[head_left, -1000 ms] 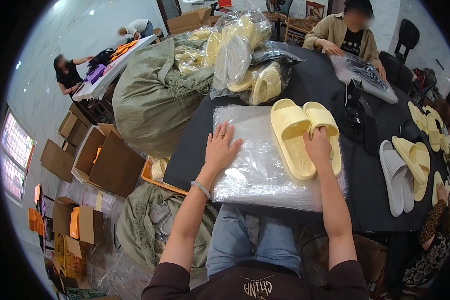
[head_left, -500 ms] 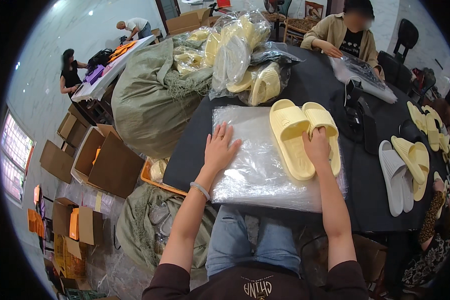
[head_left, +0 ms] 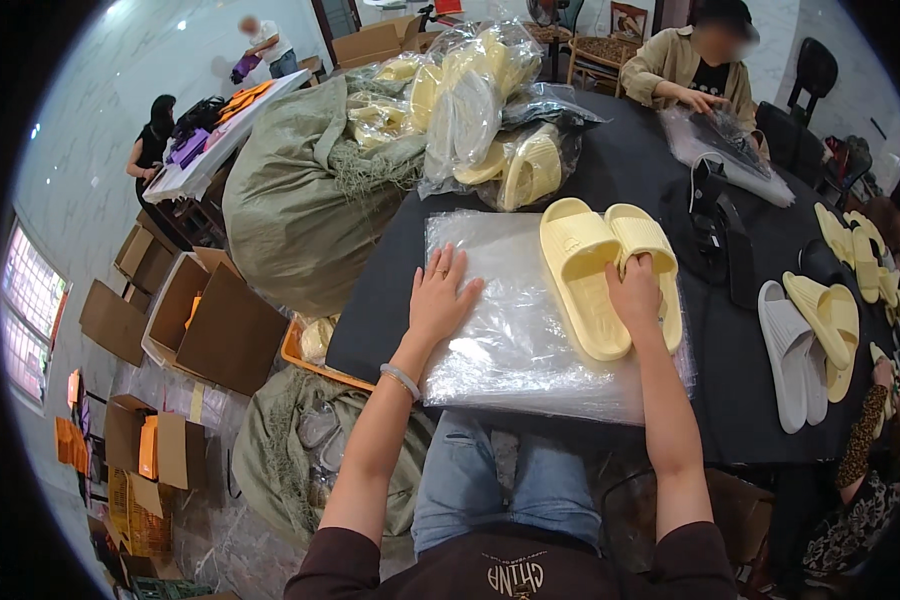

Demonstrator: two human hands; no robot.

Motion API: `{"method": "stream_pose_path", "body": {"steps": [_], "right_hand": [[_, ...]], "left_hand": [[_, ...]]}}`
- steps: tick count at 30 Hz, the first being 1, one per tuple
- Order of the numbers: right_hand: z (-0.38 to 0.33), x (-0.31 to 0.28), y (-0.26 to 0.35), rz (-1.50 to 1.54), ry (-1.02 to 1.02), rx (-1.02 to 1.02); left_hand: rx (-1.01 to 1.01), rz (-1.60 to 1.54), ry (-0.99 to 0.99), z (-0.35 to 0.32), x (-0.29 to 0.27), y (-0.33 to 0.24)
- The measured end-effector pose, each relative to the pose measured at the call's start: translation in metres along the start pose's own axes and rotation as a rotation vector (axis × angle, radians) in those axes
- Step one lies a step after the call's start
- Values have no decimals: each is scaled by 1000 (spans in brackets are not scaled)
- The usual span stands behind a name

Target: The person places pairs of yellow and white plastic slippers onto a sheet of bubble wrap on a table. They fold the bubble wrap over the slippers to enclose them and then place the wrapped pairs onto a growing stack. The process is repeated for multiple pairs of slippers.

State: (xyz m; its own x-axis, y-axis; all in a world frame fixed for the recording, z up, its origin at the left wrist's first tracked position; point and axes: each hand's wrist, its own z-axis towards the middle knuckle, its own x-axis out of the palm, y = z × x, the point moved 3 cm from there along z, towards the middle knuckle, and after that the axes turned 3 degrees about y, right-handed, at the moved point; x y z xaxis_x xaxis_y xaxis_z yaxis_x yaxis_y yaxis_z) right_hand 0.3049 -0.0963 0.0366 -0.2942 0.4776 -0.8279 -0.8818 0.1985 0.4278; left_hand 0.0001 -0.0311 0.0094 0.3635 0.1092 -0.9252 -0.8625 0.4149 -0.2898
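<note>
A stack of clear plastic bags [head_left: 530, 330] lies flat on the black counter [head_left: 750, 400], at the edge nearest the person, and serves as the landmark here. The left hand [head_left: 442, 297] rests palm down on the left part of the stack, fingers spread and flat, gripping nothing. On the right part of the stack lie two pale yellow slippers [head_left: 610, 270] side by side, soles down, touching each other. The right hand [head_left: 635, 290] sits on the right slipper, its fingers curled over the strap; I cannot tell whether it truly grips it. Beyond the stack, at its far side, a heap of bagged yellow slippers [head_left: 490, 120] is piled on the counter, and left of that heap leans a big olive sack [head_left: 300, 200]. To the right of the stack lie a white and a yellow slipper pair [head_left: 810, 335]. Behind the stack's far right corner, another person [head_left: 695, 70] sits at the counter.
</note>
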Motion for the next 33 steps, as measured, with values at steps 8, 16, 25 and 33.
{"method": "stream_pose_path", "body": {"steps": [8, 16, 25, 33], "right_hand": [[-1, -1, 0, 4, -21, -18], [0, 0, -1, 6, -23, -5], [-1, 0, 0, 9, -31, -17], [0, 1, -2, 3, -16, -12]], "left_hand": [[8, -19, -2, 0, -1, -2], [12, -10, 4, 1, -2, -2], [-3, -13, 3, 0, 0, -1], [-1, -13, 16, 0, -3, -3]]}}
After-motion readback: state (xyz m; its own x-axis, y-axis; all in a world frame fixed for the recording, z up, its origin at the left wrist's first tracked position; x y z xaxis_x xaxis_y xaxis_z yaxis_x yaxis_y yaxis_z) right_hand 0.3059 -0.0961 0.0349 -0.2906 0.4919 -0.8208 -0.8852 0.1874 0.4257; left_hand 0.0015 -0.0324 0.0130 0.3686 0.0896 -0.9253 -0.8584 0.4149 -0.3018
